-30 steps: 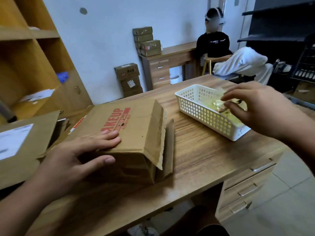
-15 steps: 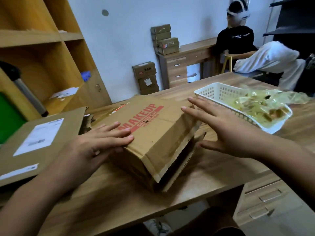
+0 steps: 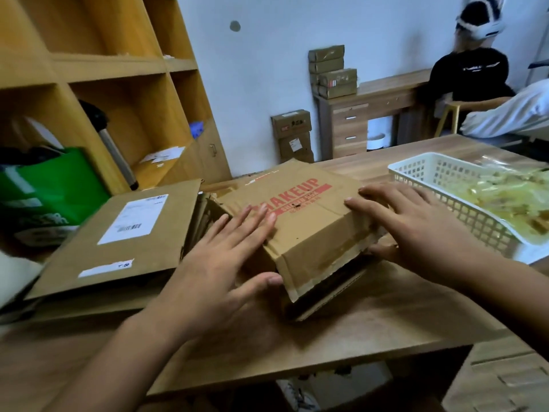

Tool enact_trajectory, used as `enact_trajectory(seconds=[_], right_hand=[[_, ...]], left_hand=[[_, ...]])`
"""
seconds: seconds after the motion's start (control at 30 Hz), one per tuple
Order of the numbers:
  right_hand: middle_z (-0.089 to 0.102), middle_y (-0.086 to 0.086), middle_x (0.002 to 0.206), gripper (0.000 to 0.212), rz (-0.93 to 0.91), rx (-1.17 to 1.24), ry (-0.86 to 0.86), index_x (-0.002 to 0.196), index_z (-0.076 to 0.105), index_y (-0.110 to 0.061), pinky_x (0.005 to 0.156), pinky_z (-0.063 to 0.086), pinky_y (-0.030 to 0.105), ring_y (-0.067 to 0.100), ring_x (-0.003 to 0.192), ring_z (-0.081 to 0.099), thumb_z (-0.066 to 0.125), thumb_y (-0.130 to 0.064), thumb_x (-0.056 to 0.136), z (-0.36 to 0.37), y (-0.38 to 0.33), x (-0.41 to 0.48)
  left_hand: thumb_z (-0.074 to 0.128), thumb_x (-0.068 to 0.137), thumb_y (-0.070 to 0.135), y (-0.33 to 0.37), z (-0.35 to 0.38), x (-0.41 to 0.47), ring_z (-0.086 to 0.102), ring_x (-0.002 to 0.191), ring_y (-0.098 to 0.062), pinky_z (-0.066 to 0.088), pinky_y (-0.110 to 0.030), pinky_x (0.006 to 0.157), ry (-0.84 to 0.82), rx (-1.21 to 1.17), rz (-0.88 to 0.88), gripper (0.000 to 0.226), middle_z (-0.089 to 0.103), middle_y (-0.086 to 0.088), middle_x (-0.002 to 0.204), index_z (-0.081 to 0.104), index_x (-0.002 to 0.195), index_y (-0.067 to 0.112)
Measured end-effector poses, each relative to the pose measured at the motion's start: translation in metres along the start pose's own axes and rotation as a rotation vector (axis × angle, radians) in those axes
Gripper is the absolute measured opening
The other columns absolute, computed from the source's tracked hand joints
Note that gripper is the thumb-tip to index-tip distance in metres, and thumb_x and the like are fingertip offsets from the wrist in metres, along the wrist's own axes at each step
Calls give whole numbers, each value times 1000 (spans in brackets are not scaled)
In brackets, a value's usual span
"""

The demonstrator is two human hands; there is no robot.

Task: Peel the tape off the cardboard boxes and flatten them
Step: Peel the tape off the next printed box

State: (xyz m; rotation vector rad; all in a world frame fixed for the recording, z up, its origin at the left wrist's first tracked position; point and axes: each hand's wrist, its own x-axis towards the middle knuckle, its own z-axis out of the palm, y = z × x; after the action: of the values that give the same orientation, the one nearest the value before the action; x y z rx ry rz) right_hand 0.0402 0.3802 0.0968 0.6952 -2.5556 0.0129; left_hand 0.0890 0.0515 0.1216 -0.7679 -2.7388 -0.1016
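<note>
A brown cardboard box (image 3: 309, 221) with red MAKEUP print lies on the wooden desk (image 3: 341, 331), its near flap hanging loose with strips of clear tape along its edge. My left hand (image 3: 225, 260) lies flat on the box's left top, fingers straight, thumb against the near side. My right hand (image 3: 413, 230) presses flat on the right top edge, its thumb under the box's right side. A white plastic basket (image 3: 445, 185) at the right holds a heap of crumpled peeled tape (image 3: 511, 194).
A flattened box with a white shipping label (image 3: 124, 236) lies left of the MAKEUP box. A wooden shelf unit (image 3: 98, 90) with a green bag (image 3: 50, 185) stands at the left. Behind, a second desk with stacked boxes (image 3: 332, 72); a person (image 3: 472, 69) sits at the far right.
My right hand left the basket after dropping tape there and came to rest on the box's right top edge. My left hand stayed on the box. The view swung left.
</note>
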Motion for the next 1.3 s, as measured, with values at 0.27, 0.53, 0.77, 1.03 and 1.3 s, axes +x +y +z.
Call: enact_trajectory(seconds=[0.27, 0.53, 0.77, 1.03, 1.3], right_hand=[[44, 6, 155, 87, -19, 25, 1, 157, 29, -30, 103, 50, 50, 29, 138, 46, 63, -52, 80, -3, -8, -3], [25, -11, 164, 76, -85, 189, -99, 156, 25, -43, 120, 32, 44, 14, 151, 26, 46, -64, 86, -15, 11, -4], [27, -29, 158, 56, 26, 495, -42, 147, 36, -50, 125, 20, 35, -10, 148, 15, 40, -68, 94, -26, 9, -4], [47, -9, 148, 50, 400, 656, 413, 148, 45, -19, 116, 29, 18, 5, 139, 42, 52, -33, 101, -5, -28, -46], [46, -30, 146, 55, 353, 1040, -36, 150, 41, -40, 115, 34, 20, -15, 135, 37, 59, -31, 99, 2, -106, -48]], left_hand=[[27, 93, 80, 30, 15, -8, 0, 155, -9, 9, -36, 123, 59, 137, 41, 91, 7, 4, 169, 8, 162, 23], [31, 86, 87, 34, 10, -11, 13, 154, -7, 9, -29, 124, 71, 101, 19, 101, 20, 4, 167, 21, 161, 19], [12, 87, 87, 34, -3, -4, 8, 139, 19, 5, -10, 117, 121, -91, -65, 85, 28, 26, 154, 34, 153, 40], [21, 88, 82, 32, -5, 8, 62, 72, 1, 43, -32, 58, 286, -554, -332, 70, 66, 28, 73, 69, 79, 31], [24, 88, 73, 39, -5, 12, 55, 57, 1, 29, -29, 54, 273, -587, -344, 61, 55, 31, 55, 60, 63, 30]])
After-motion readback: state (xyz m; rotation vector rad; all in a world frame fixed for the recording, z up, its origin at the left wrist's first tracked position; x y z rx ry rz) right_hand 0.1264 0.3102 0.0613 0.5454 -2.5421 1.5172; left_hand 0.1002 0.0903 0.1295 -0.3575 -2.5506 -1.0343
